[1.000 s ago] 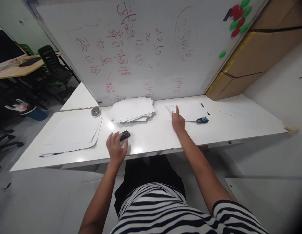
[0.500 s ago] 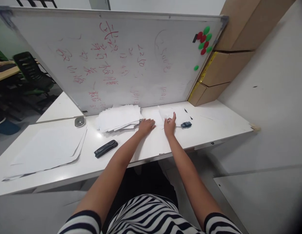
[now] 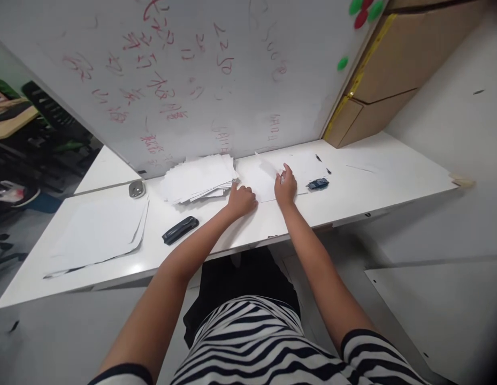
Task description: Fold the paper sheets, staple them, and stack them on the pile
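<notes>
My right hand [image 3: 286,185] is closed on a thin white paper sheet [image 3: 268,167], whose left part is lifted and folded over. Other white paper lies flat beneath and beside it. Left of this sheet, my left hand [image 3: 242,201] rests on the tabletop with fingers bent downward and thumb apart, beside the right edge of an uneven paper stack [image 3: 200,179]; it holds nothing that I can see. A black stapler [image 3: 180,230] lies in front of the stack. Just right of my right hand is a small dark blue object [image 3: 318,184] of unclear kind.
A whiteboard [image 3: 240,107] with red writing stands along the back of the white table [image 3: 372,187]. Large paper sheets [image 3: 99,230] and a small grey rounded case [image 3: 136,188] lie at left. Cardboard boxes [image 3: 384,59] are stacked at the back right.
The view has tilted downward. My left hand has gone from lying flat to bent fingers with the thumb near the stack. My right hand's fingers have closed around the sheet.
</notes>
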`<state>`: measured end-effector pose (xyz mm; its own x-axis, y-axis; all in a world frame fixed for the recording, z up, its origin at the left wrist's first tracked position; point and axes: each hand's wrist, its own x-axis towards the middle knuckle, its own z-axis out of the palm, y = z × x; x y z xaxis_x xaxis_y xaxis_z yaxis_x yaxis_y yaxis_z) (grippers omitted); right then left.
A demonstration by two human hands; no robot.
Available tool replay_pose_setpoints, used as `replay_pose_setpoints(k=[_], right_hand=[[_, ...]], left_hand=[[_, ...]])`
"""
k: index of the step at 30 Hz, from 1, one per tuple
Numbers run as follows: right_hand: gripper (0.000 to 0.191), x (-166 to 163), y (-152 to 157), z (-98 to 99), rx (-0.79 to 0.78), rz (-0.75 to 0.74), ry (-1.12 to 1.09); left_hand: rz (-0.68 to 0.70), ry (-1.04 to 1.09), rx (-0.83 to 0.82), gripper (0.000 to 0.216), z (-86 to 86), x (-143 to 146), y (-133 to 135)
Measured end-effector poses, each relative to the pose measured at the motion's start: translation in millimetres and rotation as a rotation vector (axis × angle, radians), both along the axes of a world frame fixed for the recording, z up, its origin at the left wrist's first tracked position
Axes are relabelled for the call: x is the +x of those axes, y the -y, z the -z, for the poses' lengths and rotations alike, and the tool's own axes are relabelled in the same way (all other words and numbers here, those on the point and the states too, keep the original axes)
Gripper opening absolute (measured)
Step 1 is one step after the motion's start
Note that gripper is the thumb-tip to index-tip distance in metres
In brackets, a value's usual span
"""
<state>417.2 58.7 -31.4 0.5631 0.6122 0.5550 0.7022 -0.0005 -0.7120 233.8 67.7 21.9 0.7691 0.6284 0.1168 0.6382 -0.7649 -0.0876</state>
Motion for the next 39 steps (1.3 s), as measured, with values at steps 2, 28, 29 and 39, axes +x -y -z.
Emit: replay_pose_setpoints(k=[2, 28, 29, 39], right_hand=[[0.043, -0.5, 0.0, 1.0, -0.02, -0.013, 0.022], [0.043, -0.7, 3.8, 3.1, -0.007, -0.017, -0.015], [0.043, -0.2, 3.3, 3.6, -0.008, -0.022, -0.026], [0.04, -1.4, 4.2, -0.9, -0.012, -0.017, -0.015]], left_hand=[[0.017, -0.047, 0.051, 0.027, 3.2, -2.4, 9.6], [0.122, 0.029, -0.235, 0.035, -2.3, -22.6, 11.2], [0.13, 0.044, -0.243, 0.034, -1.2, -22.5, 11.5], [-0.025, 0.109, -0.14, 0.031, 16.7, -23.2, 16.5]])
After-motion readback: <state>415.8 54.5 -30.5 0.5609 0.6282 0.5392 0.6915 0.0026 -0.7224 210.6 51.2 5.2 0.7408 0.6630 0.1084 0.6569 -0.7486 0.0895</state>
